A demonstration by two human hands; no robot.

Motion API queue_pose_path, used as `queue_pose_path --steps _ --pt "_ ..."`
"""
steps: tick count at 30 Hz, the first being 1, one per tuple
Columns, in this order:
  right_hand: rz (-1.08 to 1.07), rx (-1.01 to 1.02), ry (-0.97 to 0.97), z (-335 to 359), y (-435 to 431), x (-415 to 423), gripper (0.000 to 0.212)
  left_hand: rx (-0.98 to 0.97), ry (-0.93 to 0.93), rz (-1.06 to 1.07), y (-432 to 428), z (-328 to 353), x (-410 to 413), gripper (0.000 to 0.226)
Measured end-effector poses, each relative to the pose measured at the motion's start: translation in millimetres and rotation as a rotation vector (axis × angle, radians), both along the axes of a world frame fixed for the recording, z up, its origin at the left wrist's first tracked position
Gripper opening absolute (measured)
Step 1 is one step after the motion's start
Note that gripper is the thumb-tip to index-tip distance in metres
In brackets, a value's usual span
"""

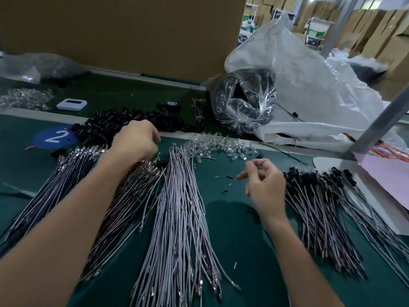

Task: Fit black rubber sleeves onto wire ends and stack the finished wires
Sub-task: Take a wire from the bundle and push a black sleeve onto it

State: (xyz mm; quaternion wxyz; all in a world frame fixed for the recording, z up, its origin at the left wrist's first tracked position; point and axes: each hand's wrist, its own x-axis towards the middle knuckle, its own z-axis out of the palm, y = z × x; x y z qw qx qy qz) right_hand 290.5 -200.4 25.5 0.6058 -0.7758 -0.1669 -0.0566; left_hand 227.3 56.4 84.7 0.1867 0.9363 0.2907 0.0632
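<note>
A factory work spot inside a big storehouse.

The long green tabletop (pixel 223 209) is covered with big bunches of thin wires (pixel 179 207), a heap of small black rubber bits (pixel 124 122) and a pile of little clear plastic bits (pixel 217 142), far too many for a home. A blue round sticker (pixel 53 137) with a white 2 is stuck on it. A clear bag (pixel 243 103) stuffed with black parts and a huge white sack (pixel 298 80) sit at the far side. A tall cardboard wall (pixel 121 29) stands along the back. Past it, brown boxes (pixel 376 29) are stacked high, and a person (pixel 249 22) is at another work spot.
</note>
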Motion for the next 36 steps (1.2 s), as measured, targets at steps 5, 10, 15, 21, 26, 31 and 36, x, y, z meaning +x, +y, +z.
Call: queue_pose_path --steps 5,10,15,21,26,31,36 --pt "0.005 -0.120 -0.222 -8 10 -6 0.014 -0.060 0.139 -0.164 -5 -15 4 0.030" --pt "0.016 -0.116 -0.225 -9 11 -7 0.014 0.017 0.021 -0.080 -11 -25 6 0.010" --pt "0.072 -0.073 -0.176 -3 10 -8 0.015 -0.303 -0.547 -0.107 -22 -28 -9 0.008" --pt "0.243 -0.005 -0.116 6 11 -19 0.014 -1.306 -0.790 -0.091 -61 -38 -32 0.022" --pt "0.246 0.049 -0.078 7 14 -25 0.012 -1.387 -0.823 -0.084 -79 -38 -33 0.015" --pt "0.241 0.060 -0.040 6 13 -25 0.013 -1.357 -0.846 -0.039 -86 -42 -32 0.013" --pt "0.241 0.043 -0.042 6 14 -25 0.011 -1.355 -0.849 -0.080 -86 -47 -33 0.010"
